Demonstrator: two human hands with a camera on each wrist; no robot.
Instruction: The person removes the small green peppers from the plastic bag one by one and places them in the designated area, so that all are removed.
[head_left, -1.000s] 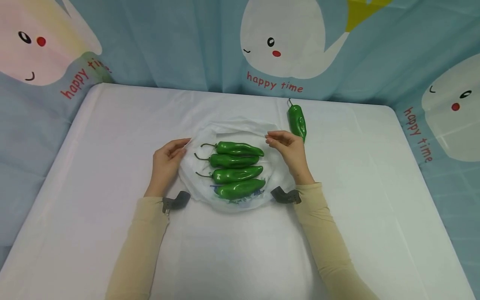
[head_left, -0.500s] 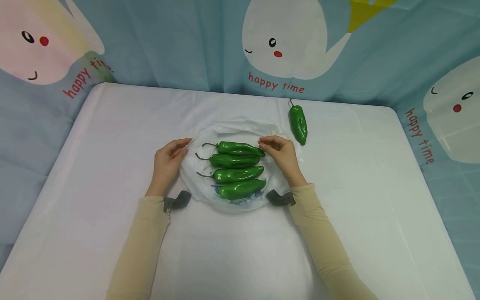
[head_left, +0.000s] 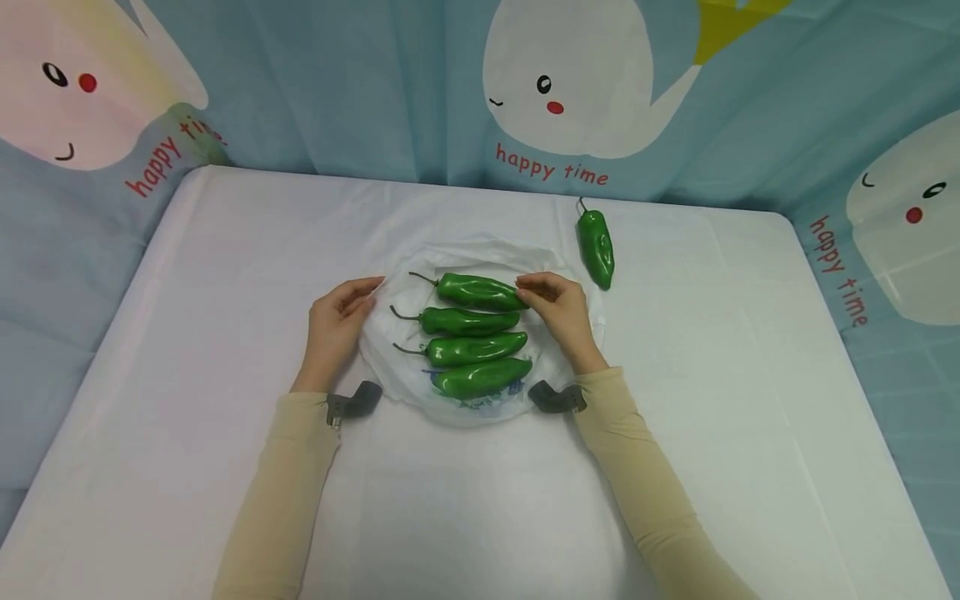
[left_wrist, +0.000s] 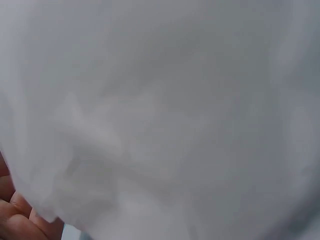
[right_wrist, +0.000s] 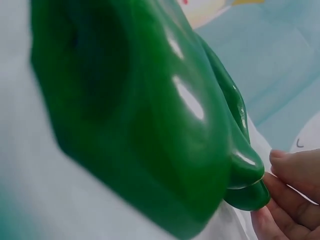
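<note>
A thin white plastic bag point(head_left: 393, 379) with blue print lies spread on the table, several green chili peppers point(head_left: 476, 348) resting in a column on it. My left hand point(head_left: 333, 333) pinches the bag's left rim; in the left wrist view the bag point(left_wrist: 165, 120) hides nearly everything but some fingers point(left_wrist: 22, 222). At the top of the column, my right hand point(head_left: 561, 317) pinches the tip of the farthest pepper point(head_left: 480, 292), whose stem points left. The right wrist view has a near pepper point(right_wrist: 145, 125) large in front, with the right hand point(right_wrist: 295, 195) at the pepper tips beyond.
One more green pepper point(head_left: 596, 250) lies on the table behind the right hand, off the bag. A white cloth covers the table point(head_left: 750, 375). A blue curtain point(head_left: 360, 92) with whale prints hangs along the back and sides.
My right hand has left the bag's right rim, moved left and taken the farthest pepper by its tip. That pepper has shifted slightly away from the others. The left hand stays put.
</note>
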